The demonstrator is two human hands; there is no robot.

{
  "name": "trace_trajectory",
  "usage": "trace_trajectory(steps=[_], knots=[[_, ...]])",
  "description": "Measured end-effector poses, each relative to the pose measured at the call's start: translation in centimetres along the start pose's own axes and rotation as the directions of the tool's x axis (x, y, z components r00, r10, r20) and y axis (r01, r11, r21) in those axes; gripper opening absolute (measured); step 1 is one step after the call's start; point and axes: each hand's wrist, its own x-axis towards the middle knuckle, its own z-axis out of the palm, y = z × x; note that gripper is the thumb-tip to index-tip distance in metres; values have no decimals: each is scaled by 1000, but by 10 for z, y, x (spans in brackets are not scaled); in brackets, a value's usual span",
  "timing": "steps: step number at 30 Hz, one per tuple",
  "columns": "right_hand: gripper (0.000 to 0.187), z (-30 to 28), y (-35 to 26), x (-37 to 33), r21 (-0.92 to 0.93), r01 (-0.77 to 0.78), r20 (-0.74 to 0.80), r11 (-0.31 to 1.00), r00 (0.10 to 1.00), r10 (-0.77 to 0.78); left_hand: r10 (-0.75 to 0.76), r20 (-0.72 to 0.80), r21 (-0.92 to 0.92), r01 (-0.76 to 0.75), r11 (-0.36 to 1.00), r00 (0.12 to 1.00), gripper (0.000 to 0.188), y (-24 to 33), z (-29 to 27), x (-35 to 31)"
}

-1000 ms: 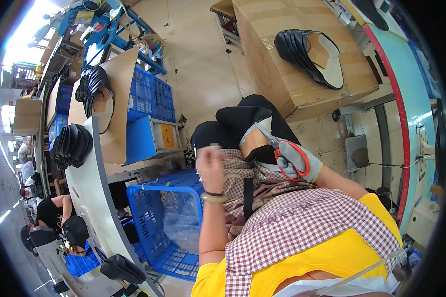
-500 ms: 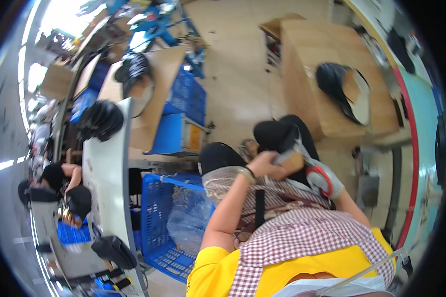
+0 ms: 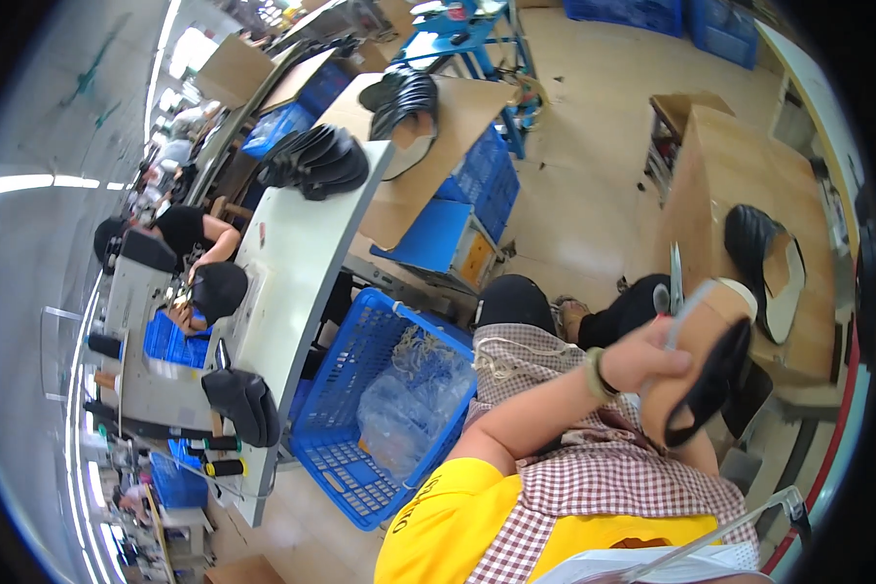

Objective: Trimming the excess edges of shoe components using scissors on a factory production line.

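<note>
- A tan shoe part with a black strap [image 3: 703, 375], sole-shaped, is held up in front of the person's chest, above the lap, at the right of the view. A second ago both hands were lower, near the knees; the piece has since been lifted and turned so that its tan face shows, which suggests that it is being looked over or trimmed.
- The left hand [image 3: 642, 358] reaches across the body and its grip is closed around the near edge of the shoe part.
- The right hand is hidden behind the piece; I cannot tell how its grip stands.
- A pair of scissors [image 3: 674, 287] pokes up just behind the piece, blades pointing upward; a second ago it lay lower, against the right hand.
- A checked apron [image 3: 594, 467] covers the lap, over a yellow shirt [image 3: 448, 526].
- A blue plastic crate [image 3: 380, 409] with clear bags inside stands on the floor just left of the knees.
- A long white tabletop [image 3: 292, 263] runs along the left; black shoe pieces [image 3: 313, 161] are piled at its far end.
- A cardboard box [image 3: 740, 185] at the right carries more black pieces [image 3: 754, 248] near its close edge.
- Another person [image 3: 190, 234] in black sits beyond the tabletop.
</note>
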Motion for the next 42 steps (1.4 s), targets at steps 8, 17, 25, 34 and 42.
trace_trajectory(steps=[8,17,25,34,42], knots=[[54,23,-50,-22,-848,499,373,179,801,-468,629,-261,915,395,-80,733,29,19,-156,-83],[57,-22,-98,-38,-888,432,283,-158,242,-928,552,-171,958,6,288,816,49,34,-50,44],[55,-182,-196,15,-706,492,-334,510,404,-851,446,-155,968,46,245,882,27,19,-94,39],[29,-230,-220,31,-892,381,-133,243,294,-947,647,-478,876,372,305,594,18,90,-244,-88],[40,-152,-244,-18,-991,11,132,-132,-29,-991,897,-350,673,738,41,269,37,202,-329,-129]])
